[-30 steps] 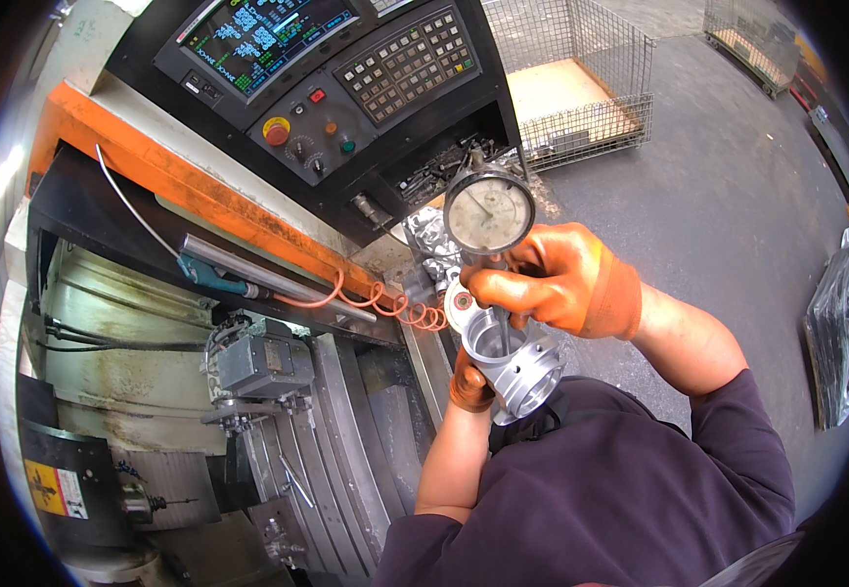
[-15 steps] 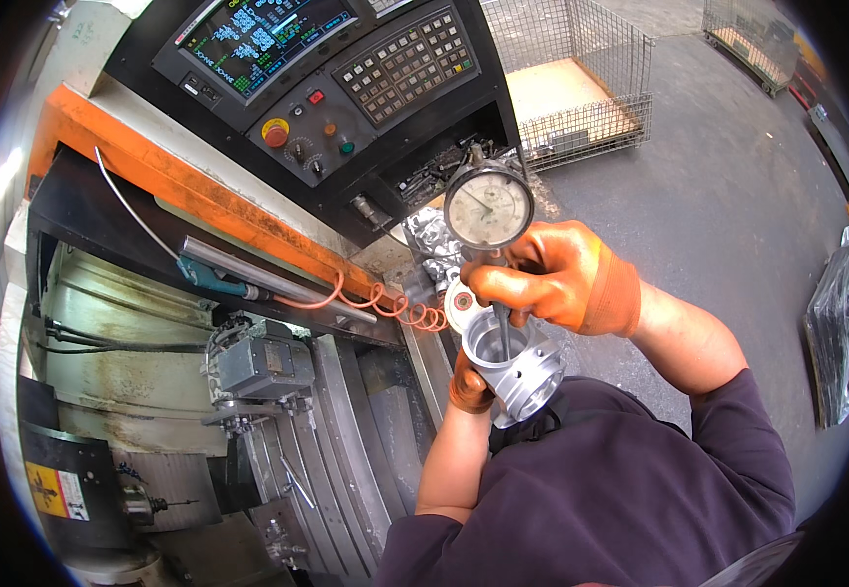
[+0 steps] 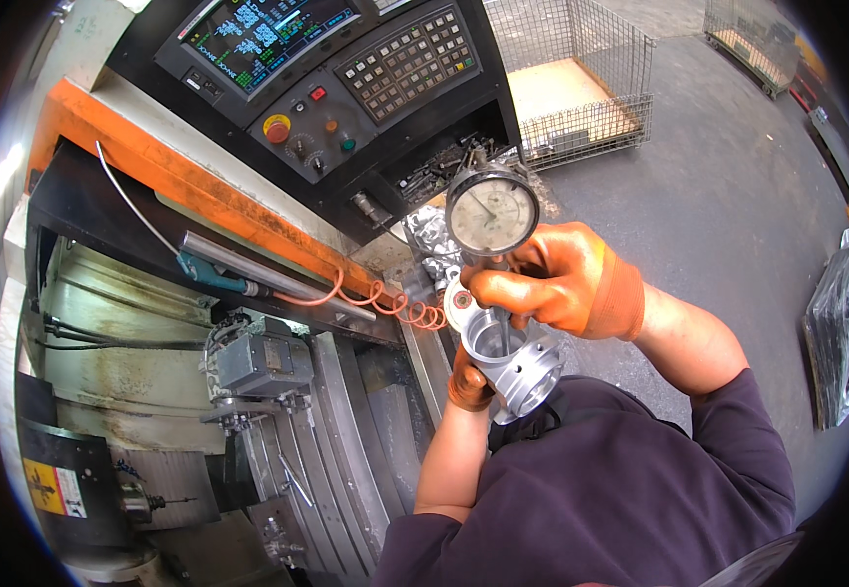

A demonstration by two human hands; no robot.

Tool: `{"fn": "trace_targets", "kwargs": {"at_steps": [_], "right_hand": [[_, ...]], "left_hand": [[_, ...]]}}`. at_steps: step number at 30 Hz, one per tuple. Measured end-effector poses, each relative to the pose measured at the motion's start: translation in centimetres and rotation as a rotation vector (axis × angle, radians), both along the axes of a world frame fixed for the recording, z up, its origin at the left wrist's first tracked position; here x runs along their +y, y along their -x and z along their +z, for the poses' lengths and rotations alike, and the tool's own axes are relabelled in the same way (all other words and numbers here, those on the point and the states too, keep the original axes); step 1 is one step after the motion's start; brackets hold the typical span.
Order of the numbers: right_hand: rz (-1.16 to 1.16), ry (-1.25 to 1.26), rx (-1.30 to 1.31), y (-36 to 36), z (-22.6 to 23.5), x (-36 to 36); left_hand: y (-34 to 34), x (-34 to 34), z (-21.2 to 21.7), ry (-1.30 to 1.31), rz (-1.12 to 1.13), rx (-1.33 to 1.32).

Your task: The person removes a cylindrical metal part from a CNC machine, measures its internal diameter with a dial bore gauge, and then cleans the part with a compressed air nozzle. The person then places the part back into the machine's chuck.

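Note:
In an orange glove, my right hand (image 3: 547,282) grips the stem of a dial bore gauge (image 3: 491,213) just below its round white face. The gauge's lower end reaches into the open bore of a silver machined metal housing (image 3: 524,377), so its tip is hidden. My left hand (image 3: 469,380), gloved in orange too, is closed round the near left side of the housing, and most of its fingers are behind the part. A round pale piece with a reddish centre (image 3: 460,301) shows just beyond the housing.
On the left is an open machine bay with a tool turret (image 3: 263,364). A coiled orange air hose (image 3: 376,296) and a teal air gun (image 3: 211,275) lie along its edge. A control panel (image 3: 317,108) stands ahead, with a wire mesh cage (image 3: 591,122) beyond it.
The gauge has tilted and shifted slightly to the right in the bore. Both hands keep their holds, and the housing has moved only a little.

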State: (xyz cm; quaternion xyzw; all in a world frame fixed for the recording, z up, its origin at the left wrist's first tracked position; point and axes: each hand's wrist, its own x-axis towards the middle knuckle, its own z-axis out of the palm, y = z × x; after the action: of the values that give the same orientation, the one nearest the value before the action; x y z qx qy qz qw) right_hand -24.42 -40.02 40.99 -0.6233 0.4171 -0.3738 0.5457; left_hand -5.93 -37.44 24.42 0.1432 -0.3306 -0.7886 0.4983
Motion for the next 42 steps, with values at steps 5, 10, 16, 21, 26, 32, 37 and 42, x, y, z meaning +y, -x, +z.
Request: {"fn": "trace_targets", "kwargs": {"at_steps": [5,10,16,21,26,32,37,42], "right_hand": [[-0.011,-0.032,-0.012,-0.3,0.1,0.0],[0.05,0.253,0.043,0.3,-1.3,-0.3],[-0.043,0.262,-0.209,0.9,-0.3,1.7],[-0.358,0.344,-0.244,0.7,1.3,4.1],[-0.116,0.544,-0.102,4.3,-0.3,4.5],[0.229,0.694,0.226,4.1,1.5,4.0],[0.305,0.748,0.141,3.3,0.2,4.0],[0.26,0.873,0.105,2.4,-1.0,3.8]], "left_hand": [[-0.4,0.0,-0.2,-0.007,-0.02,-0.006],[-0.7,-0.3,-0.4,0.024,0.011,-0.022],[-2.5,-0.9,2.4,0.29,-0.162,-0.185],[-3.7,0.3,1.6,0.163,-0.175,-0.151],[-3.9,1.0,2.2,0.035,-0.069,-0.158],[-3.6,0.4,0.6,0.553,0.309,-0.539],[-3.7,-0.6,-0.1,0.791,0.506,-0.621],[-4.0,-0.9,-1.5,0.843,0.603,-0.749]]}}
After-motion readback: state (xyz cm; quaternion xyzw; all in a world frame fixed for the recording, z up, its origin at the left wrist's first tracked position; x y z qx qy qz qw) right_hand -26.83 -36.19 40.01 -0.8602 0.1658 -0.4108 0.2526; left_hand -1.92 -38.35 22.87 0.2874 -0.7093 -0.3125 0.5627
